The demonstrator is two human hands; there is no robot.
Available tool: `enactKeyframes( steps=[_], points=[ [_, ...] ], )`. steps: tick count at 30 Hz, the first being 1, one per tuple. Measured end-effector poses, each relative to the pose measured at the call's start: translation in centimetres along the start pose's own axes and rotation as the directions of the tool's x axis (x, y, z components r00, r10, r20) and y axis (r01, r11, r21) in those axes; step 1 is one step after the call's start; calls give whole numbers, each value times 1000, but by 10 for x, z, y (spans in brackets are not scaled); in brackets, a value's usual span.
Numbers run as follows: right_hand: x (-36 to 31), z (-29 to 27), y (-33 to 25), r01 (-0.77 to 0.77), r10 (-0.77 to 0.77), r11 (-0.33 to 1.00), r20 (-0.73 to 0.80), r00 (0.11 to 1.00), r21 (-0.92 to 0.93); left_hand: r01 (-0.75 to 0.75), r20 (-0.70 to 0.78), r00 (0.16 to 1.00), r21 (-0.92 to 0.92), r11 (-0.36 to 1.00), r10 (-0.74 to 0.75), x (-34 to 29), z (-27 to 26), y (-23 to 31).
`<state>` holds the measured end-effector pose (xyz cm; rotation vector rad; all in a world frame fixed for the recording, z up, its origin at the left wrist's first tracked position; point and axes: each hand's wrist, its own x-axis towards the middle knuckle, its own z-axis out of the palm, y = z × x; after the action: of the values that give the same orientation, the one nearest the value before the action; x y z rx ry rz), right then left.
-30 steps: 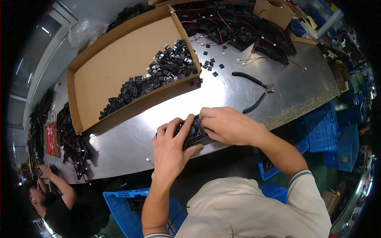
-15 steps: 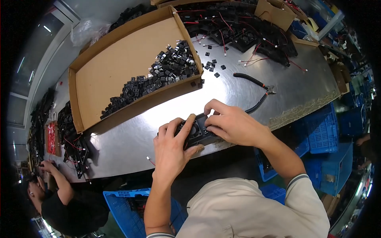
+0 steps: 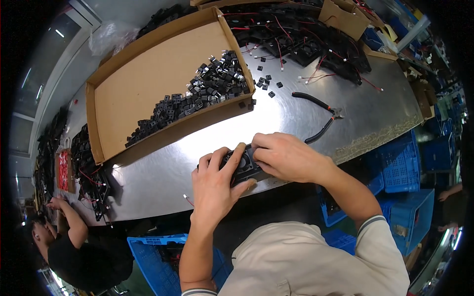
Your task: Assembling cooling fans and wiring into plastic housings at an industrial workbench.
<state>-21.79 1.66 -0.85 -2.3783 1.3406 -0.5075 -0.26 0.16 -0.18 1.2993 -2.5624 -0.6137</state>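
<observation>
A black plastic housing [image 3: 246,169] with a round part in its top lies near the table's front edge. My left hand [image 3: 213,173] grips it from the left, fingers over the top and thumb along the near side. At the housing's right end, my right hand [image 3: 282,157] is closed, its fingertips bunched and pressed down on the top. Whatever those fingertips hold, if anything, is hidden beneath them. Just beyond my right hand rest cutting pliers [image 3: 335,113] with black handles, their jaws pointing right.
A shallow cardboard box [image 3: 143,74] holds a heap of small black square parts [image 3: 197,91]; several more [image 3: 266,81] lie beside it. Black housings with red wires [image 3: 306,47] crowd the back. Blue crates [image 3: 400,165] stand to the right. A co-worker [image 3: 74,246] sits at the left.
My right hand has shifted slightly left and its raised fingers have folded down over the housing's right end. My left hand keeps its grip. At the left, the co-worker has moved a little.
</observation>
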Motion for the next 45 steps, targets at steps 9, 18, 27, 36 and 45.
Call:
enactKeyframes(
  steps=[9,18,27,36,45],
  points=[
    [-3,-12,4,-61,75,984,-80,994,169,54,3,999,-3,999,-54,-2,1,0],
    [1,0,1,-35,35,999,9,999,21,39,7,999,-12,999,-39,0,1,1],
    [3,2,8,39,-38,995,-20,999,92,39,-8,999,16,999,-39,-1,0,1],
    [5,-1,7,5,-11,994,50,999,112,48,4,999,4,999,-48,-4,2,-1],
    [2,-5,-3,-42,41,993,19,999,109,59,-20,998,3,998,-59,-4,5,1]
  ],
)
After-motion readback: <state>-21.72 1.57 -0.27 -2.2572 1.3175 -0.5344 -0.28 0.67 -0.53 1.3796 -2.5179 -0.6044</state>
